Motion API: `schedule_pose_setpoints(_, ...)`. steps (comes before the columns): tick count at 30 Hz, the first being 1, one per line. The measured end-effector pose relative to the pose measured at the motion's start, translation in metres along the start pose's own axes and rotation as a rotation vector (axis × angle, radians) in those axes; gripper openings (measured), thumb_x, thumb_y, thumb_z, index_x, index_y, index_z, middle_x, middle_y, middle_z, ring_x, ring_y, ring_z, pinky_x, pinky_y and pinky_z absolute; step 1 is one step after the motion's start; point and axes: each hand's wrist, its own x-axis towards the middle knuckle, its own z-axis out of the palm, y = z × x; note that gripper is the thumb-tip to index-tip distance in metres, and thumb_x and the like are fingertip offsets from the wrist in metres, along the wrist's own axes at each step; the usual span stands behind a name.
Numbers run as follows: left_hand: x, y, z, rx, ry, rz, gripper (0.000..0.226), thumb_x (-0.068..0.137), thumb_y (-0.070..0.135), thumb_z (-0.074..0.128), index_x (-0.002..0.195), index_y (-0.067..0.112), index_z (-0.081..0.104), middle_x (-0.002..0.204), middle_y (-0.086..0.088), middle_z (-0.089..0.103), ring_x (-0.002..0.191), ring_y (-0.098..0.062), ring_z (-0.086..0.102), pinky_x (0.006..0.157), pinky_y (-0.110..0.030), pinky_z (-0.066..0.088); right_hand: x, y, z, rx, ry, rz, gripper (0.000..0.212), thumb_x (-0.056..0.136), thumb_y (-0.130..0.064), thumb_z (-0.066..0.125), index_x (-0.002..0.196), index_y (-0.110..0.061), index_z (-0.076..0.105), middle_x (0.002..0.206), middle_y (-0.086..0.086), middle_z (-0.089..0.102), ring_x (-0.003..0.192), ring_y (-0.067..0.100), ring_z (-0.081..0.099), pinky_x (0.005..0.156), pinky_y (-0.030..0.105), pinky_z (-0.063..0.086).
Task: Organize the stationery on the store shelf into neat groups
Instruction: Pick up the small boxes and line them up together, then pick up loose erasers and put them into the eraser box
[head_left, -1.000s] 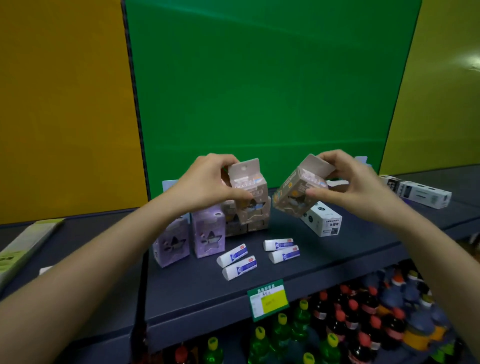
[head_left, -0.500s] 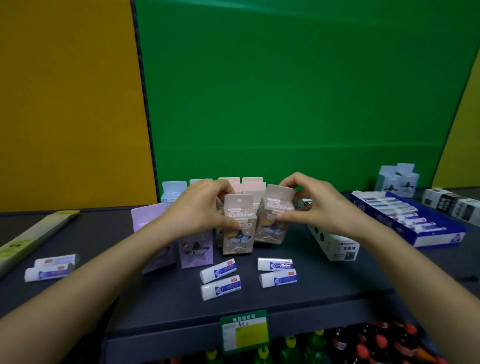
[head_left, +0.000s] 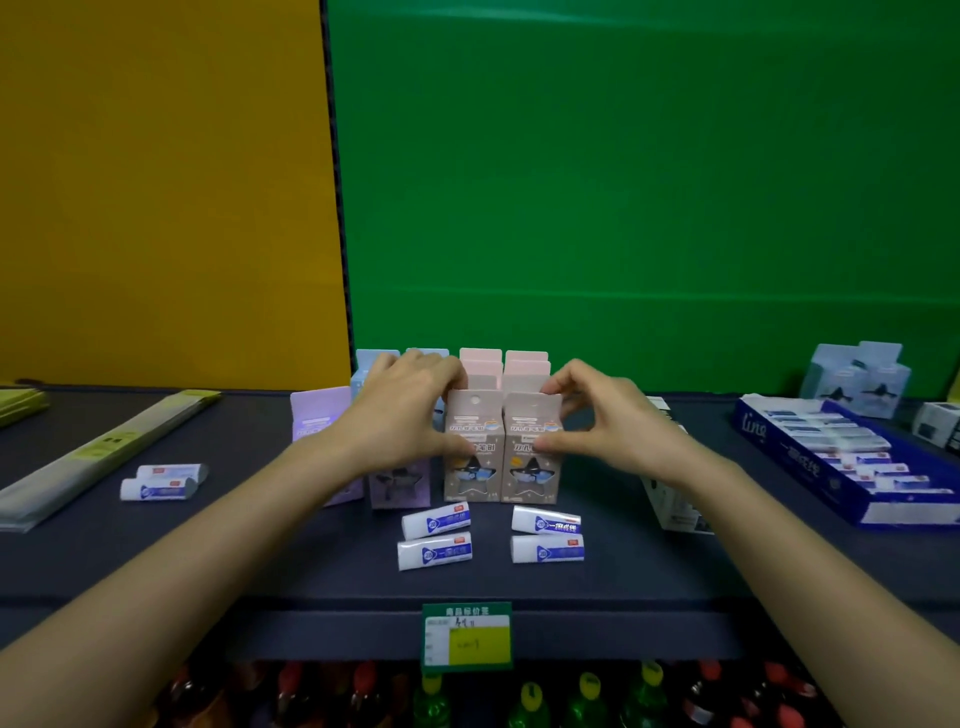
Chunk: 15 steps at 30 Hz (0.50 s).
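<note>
Two pink boxes stand upright and touching, side by side, in the middle of the shelf (head_left: 291, 577). They sit back from its front edge, at the head of the pink rows (head_left: 525, 364) that run toward the back edge. The left hand (head_left: 405, 410) grips the left pink box (head_left: 471, 470), with the thumb pressed on its front face and the other fingers curled over the top, their tips hidden. The right hand (head_left: 613, 421) pinches the right pink box (head_left: 531, 475), thumb on the front and fingertips on the top flap.

The boxes look tall, narrow and light, so the release is probably the risky part. A thumb that drags on the way off could tip a box forward onto the erasers (head_left: 436, 522) lying just in front of it. A bumped eraser might then slide to the front edge and drop past the price tag (head_left: 467, 636) toward the bottles (head_left: 530, 696) below. Pushing too hard toward the back edge could topple the rows behind, one box into the next. The left wrist passes just over the purple boxes (head_left: 400, 486), and the right forearm lies over a white box (head_left: 670, 504). A low pull-back on either side could knock these over. Too hard a pinch may crease the flap.
</note>
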Motion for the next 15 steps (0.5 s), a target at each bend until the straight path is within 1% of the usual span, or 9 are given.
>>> schedule_pose_setpoints(1, -0.001, 0.000, 0.000, 0.033, 0.008, 0.009, 0.057, 0.065, 0.052, 0.072, 0.105, 0.018, 0.050, 0.109, 0.000, 0.057, 0.102, -0.021, 0.045, 0.083, -0.031, 0.022, 0.001, 0.001, 0.000, -0.024, 0.014, -0.009, 0.043, 0.069, -0.024, 0.080, 0.099, -0.021, 0.051, 0.097, -0.009, 0.057, 0.088, 0.007, 0.057, 0.074, 0.008, 0.042)
schedule_pose_setpoints(3, -0.003, 0.001, 0.000, 0.106, 0.014, 0.020, 0.059, 0.067, 0.054, 0.068, 0.109, 0.018, 0.050, 0.112, 0.000, 0.056, 0.107, -0.021, 0.043, 0.086, -0.031, 0.021, 0.001, 0.001, 0.000, -0.089, 0.038, -0.033, 0.041, 0.069, -0.027, 0.080, 0.100, -0.021, 0.053, 0.104, -0.004, 0.056, 0.094, 0.013, 0.056, 0.079, 0.018, 0.044)
schedule_pose_setpoints(5, -0.004, 0.002, 0.000, 0.166, 0.027, 0.035, 0.060, 0.069, 0.056, 0.065, 0.112, 0.019, 0.049, 0.115, 0.000, 0.053, 0.109, -0.021, 0.042, 0.087, -0.031, 0.021, 0.000, 0.002, 0.001, -0.151, 0.055, -0.060, 0.043, 0.070, -0.031, 0.079, 0.103, -0.019, 0.055, 0.105, -0.006, 0.053, 0.098, 0.014, 0.055, 0.084, 0.027, 0.046)
schedule_pose_setpoints(6, -0.004, 0.002, 0.000, 0.189, 0.035, 0.043, 0.060, 0.070, 0.057, 0.064, 0.114, 0.019, 0.048, 0.117, -0.001, 0.052, 0.110, -0.021, 0.041, 0.088, -0.031, 0.020, -0.001, 0.001, 0.001, -0.173, 0.061, -0.070, 0.045, 0.070, -0.033, 0.078, 0.106, -0.018, 0.056, 0.106, -0.008, 0.051, 0.100, 0.014, 0.054, 0.086, 0.029, 0.045)
schedule_pose_setpoints(8, -0.005, 0.001, 0.002, 0.216, 0.055, 0.060, 0.062, 0.071, 0.057, 0.062, 0.117, 0.019, 0.048, 0.121, -0.001, 0.051, 0.112, -0.021, 0.040, 0.090, -0.032, 0.020, -0.005, 0.000, 0.002, -0.203, 0.066, -0.080, 0.049, 0.072, -0.036, 0.076, 0.113, -0.019, 0.055, 0.109, -0.009, 0.048, 0.105, 0.014, 0.053, 0.089, 0.030, 0.043)
schedule_pose_setpoints(11, -0.009, 0.000, 0.003, 0.218, 0.118, 0.087, 0.061, 0.072, 0.053, 0.063, 0.119, 0.017, 0.050, 0.122, -0.004, 0.052, 0.114, -0.024, 0.042, 0.090, -0.032, 0.019, -0.010, -0.002, 0.002, -0.226, 0.072, -0.085, 0.054, 0.075, -0.038, 0.072, 0.122, -0.021, 0.052, 0.120, -0.005, 0.048, 0.110, 0.014, 0.049, 0.096, 0.033, 0.041)
schedule_pose_setpoints(13, -0.016, 0.002, -0.001, 0.198, 0.185, 0.123, 0.051, 0.073, 0.049, 0.062, 0.111, 0.015, 0.056, 0.112, -0.006, 0.059, 0.106, -0.025, 0.048, 0.085, -0.031, 0.021, -0.016, -0.005, 0.001, -0.242, 0.118, -0.097, 0.052, 0.077, -0.036, 0.070, 0.123, -0.022, 0.051, 0.122, -0.004, 0.048, 0.109, 0.012, 0.047, 0.093, 0.030, 0.039)
schedule_pose_setpoints(15, -0.029, 0.006, -0.010, 0.136, 0.231, 0.150, 0.041, 0.075, 0.047, 0.052, 0.100, 0.017, 0.059, 0.099, -0.003, 0.063, 0.095, -0.021, 0.049, 0.079, -0.030, 0.026, -0.025, -0.007, -0.002, -0.227, 0.193, -0.130, 0.042, 0.080, -0.032, 0.068, 0.118, -0.022, 0.054, 0.117, -0.006, 0.049, 0.103, 0.010, 0.049, 0.086, 0.023, 0.037)
